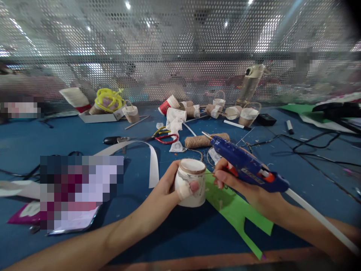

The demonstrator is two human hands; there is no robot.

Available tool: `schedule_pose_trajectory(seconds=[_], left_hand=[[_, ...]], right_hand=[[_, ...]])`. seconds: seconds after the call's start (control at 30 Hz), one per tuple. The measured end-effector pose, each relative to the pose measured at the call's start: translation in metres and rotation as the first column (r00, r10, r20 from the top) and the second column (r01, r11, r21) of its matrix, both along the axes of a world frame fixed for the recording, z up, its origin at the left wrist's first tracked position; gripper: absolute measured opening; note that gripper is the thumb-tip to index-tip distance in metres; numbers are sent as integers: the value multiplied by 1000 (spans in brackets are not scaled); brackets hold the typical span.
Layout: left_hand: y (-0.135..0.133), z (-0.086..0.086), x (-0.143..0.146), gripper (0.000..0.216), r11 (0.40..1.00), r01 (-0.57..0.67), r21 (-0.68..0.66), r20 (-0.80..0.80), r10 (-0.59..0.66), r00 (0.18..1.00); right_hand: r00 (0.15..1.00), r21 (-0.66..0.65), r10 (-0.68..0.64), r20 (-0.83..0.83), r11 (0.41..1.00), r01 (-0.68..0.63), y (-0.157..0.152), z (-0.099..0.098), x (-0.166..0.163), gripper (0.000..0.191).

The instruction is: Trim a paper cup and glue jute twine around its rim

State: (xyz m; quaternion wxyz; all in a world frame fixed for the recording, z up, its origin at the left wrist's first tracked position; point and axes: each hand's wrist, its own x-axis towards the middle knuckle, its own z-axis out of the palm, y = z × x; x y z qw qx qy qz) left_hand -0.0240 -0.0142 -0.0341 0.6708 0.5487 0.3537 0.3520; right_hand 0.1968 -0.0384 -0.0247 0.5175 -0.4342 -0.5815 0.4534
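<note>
My left hand [180,188] is closed around a small white paper cup [194,195], its thumb pressed against the front. Brown twine [192,165] is wound about the cup's upper rim. A thin strand of it runs across to my right hand [225,178], whose fingertips pinch the end. That same hand also grips a blue hot glue gun [239,158] with an orange trigger, its nozzle pointing up and left beyond the cup. A white glue stick [318,216] sticks out of the gun's back. Beneath the hands lies a cut green strip [231,207].
Behind the cup lie a twine roll [197,141], red-handled scissors [166,138] and several twine-trimmed cups [248,116]. A white paper strip [153,165] curls at the left, near a phone [76,222]. Black cables [310,152] cross the right side. A bottle [251,84] stands by the perforated screen [169,45].
</note>
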Motion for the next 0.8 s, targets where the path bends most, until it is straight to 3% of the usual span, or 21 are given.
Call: schedule_pose_trajectory(seconds=[0.27,0.8], left_hand=[[0,-4,-2,42,998,49,-41,45,-48,998],[-1,-6,-2,39,995,82,-53,72,-78,994]], right_hand=[[996,-125,60,-59,990,-67,4,-1,1,19],[993,-145,7,-115,989,-24,2,1,-6,24]])
